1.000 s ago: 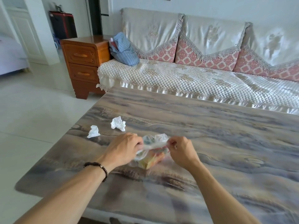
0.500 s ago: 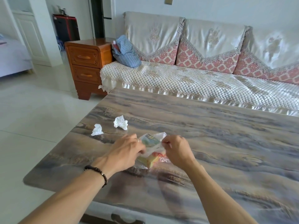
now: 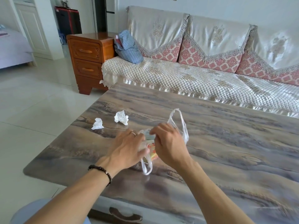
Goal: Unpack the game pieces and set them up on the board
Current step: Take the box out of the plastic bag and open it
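Both hands hide most of the plastic bag (image 3: pixel 178 122).

- 2 hands: left hand (image 3: pixel 127 149), right hand (image 3: pixel 168 143)
- 1 clear plastic bag (image 3: pixel 179 123), contents uncountable
- 2 crumpled tissues (image 3: pixel 97 124) (image 3: pixel 121 117) on counter (image 3: pixel 226 143)
- 1 sofa (image 3: pixel 194 81)
- 1 two-drawer wooden cabinet (image 3: pixel 88 59)
- 1 striped blue bundle (image 3: pixel 127 46)

Two crumpled tissues (image 3: pixel 97 124) (image 3: pixel 121 117) lie near the table's (image 3: pixel 226 143) left edge; a sofa (image 3: pixel 194 78) and wooden nightstand (image 3: pixel 89 59) stand beyond.

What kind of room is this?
Most likely a living room in a home: a long covered sofa stands behind a low marbled coffee table, with a wooden drawer cabinet beside the sofa.
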Demonstrator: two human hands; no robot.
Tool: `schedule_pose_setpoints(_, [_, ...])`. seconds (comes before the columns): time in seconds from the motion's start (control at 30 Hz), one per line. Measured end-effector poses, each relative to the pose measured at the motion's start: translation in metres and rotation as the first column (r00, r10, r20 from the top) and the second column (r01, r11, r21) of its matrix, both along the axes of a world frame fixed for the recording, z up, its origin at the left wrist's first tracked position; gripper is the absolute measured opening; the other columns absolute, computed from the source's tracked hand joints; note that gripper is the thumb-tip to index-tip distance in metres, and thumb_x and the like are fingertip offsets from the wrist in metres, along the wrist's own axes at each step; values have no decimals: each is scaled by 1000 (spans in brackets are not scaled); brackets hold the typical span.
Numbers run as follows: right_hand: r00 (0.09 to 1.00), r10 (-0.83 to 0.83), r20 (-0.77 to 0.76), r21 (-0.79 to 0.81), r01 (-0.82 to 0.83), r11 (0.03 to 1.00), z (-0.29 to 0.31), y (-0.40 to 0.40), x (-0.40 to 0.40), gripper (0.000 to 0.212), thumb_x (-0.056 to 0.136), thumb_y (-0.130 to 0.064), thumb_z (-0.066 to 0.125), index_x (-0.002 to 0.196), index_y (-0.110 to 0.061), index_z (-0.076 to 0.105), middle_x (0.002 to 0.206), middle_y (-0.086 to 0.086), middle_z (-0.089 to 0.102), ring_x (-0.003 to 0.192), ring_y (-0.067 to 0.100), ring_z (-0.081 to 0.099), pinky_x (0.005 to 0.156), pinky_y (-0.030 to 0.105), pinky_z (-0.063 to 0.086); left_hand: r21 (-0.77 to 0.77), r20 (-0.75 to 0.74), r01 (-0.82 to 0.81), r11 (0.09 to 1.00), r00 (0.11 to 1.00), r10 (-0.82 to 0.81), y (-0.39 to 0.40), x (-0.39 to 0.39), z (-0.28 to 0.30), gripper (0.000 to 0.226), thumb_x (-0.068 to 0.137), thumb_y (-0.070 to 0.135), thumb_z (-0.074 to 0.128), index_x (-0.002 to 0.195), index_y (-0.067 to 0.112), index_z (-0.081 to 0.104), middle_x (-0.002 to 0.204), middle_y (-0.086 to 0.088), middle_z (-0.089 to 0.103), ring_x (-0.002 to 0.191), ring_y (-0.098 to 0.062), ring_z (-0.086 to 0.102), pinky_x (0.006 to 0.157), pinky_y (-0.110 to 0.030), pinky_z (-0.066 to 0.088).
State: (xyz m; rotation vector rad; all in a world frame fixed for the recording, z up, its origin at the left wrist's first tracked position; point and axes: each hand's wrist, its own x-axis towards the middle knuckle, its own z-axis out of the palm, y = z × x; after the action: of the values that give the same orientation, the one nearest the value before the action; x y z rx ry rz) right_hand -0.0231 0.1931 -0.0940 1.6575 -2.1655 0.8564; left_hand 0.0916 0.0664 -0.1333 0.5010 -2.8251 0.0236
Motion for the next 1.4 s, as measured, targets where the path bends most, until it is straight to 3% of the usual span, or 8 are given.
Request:
schedule_pose_setpoints(0.13, [997, -70, -30, 396, 76, 915, -22, -3, -19, 27, 93, -18, 40, 100, -15, 66, 99, 3, 65, 91, 27, 62, 79, 38, 48, 131, 59, 70, 989, 995, -79, -5, 4, -6, 44, 83, 49, 58, 117, 21, 54, 123, 0, 59, 126, -20, 44, 103, -38, 34])
schedule_pose_setpoints(0.23, [965, -261, -33, 427, 250, 869, -25, 1, -37, 27, 95, -29, 43, 96, -15, 67, 95, 6, 69, 88, 28, 64, 75, 36, 50, 219, 0, 78, 973, 997, -80, -11, 8, -8, 26, 88, 46, 44, 87, 21, 50, 109, 2, 61, 117, -19, 51, 98, -35, 39])
schedule_pose_setpoints(0.37, [933, -337, 127, 666, 171, 726, -24, -6, -51, 42, 88, -54, 53, 92, -13, 63, 88, 3, 67, 83, 22, 60, 71, 32, 45, 404, -106, 85, 911, 993, -46, -16, 2, -24, 58, 90, 66, 25, 63, 19, 45, 141, 19, 37, 120, -13, 52, 89, -38, 49])
schedule_pose_setpoints(0.57, [824, -435, 363, 694, 72, 717, -16, -22, -54, 58, 70, -64, 71, 98, -12, 68, 82, -5, 60, 72, 6, 52, 59, 16, 40, 544, -116, 44, 838, 993, 23, -20, 2, -33, 78, 57, 96, 38, 91, 25, 46, 92, 13, 55, 85, -14, 55, 70, -36, 49])
schedule_pose_setpoints(0.73, [803, -418, 425, 718, -18, 696, -12, -29, -54, 52, 69, -58, 75, 98, -14, 72, 83, -4, 67, 78, 12, 59, 68, 23, 47, 402, -60, 42, 915, 998, -20, -12, 8, -27, 110, 51, 78, 72, 137, 29, 25, 128, 5, 56, 112, -15, 53, 87, -30, 47])
schedule_pose_setpoints(0.97, [433, -268, 860, 401, -250, 881, -23, -24, -49, 31, 80, -32, 76, 101, -10, 71, 95, 8, 75, 91, 27, 71, 87, 44, 56, 531, -68, 41, 846, 998, -5, -15, 4, -23, 141, 41, 68, 84, 148, 36, -3, 139, 2, 46, 121, -16, 48, 97, -35, 45])
schedule_pose_setpoints(1.17, [124, -88, 988, 117, -252, 961, -18, -13, -43, 42, 79, -29, 69, 111, -2, 63, 106, 21, 70, 92, 32, 67, 83, 46, 55, 473, -232, 26, 880, 968, 96, -30, 7, -10, 84, 66, 11, 83, 136, 23, 37, 115, 0, 63, 101, -19, 61, 76, -30, 50])
schedule_pose_setpoints(1.4, [-14, -32, 999, 28, -235, 972, -5, -16, -43, 54, 76, -27, 68, 120, 3, 57, 105, 20, 70, 88, 29, 70, 69, 36, 60, 196, -228, -21, 980, 971, 67, -49, 15, 16, 23, 76, 5, 65, 96, 13, 58, 87, -3, 65, 73, -28, 64, 50, -30, 38])
